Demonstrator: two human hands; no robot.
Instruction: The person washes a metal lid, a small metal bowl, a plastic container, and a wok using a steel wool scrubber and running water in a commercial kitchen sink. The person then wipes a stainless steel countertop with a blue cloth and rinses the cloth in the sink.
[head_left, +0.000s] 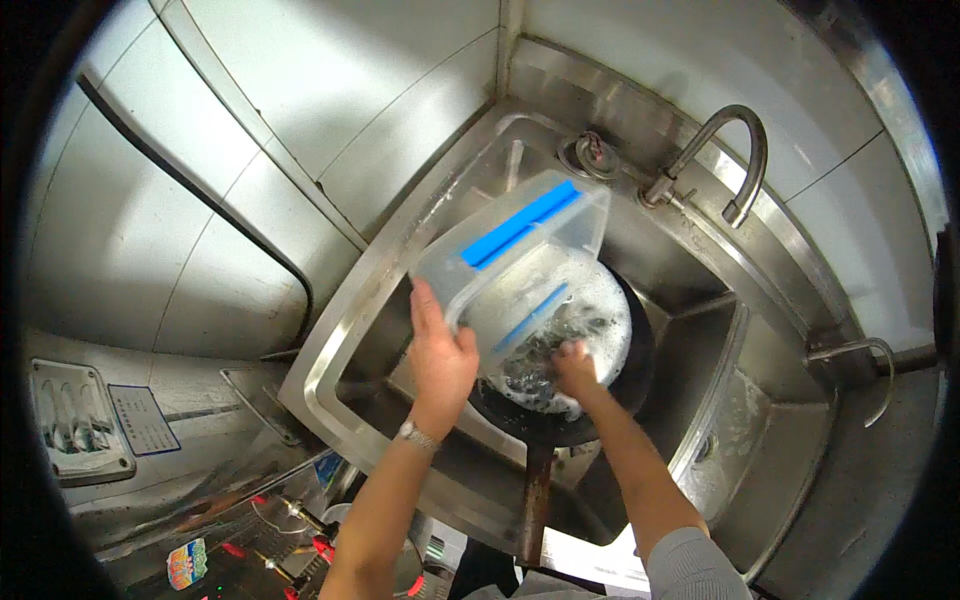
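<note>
My left hand (442, 360), with a watch on its wrist, grips the near left corner of a translucent plastic box (435, 262). Blue strips (521, 225) run along the box, which is tilted over a dark wok (645, 352) in the left sink basin. White foamy water (611, 322) fills the wok, and a grey, glinting patch shows in its middle. My right hand (577, 371) reaches into that water beside the box. Its fingertips are hidden by suds, so I cannot tell whether they hold anything. The wok's brown handle (536, 502) points towards me across the sink's front rim.
A curved metal faucet (742, 165) rises behind the basin, near a round metal drain piece (592, 154). To the right lies a second basin (739, 450) with a thinner spout (862, 345). Hoses and red-handled valves (300, 517) sit low at left. Tiled walls (405, 75) enclose the corner.
</note>
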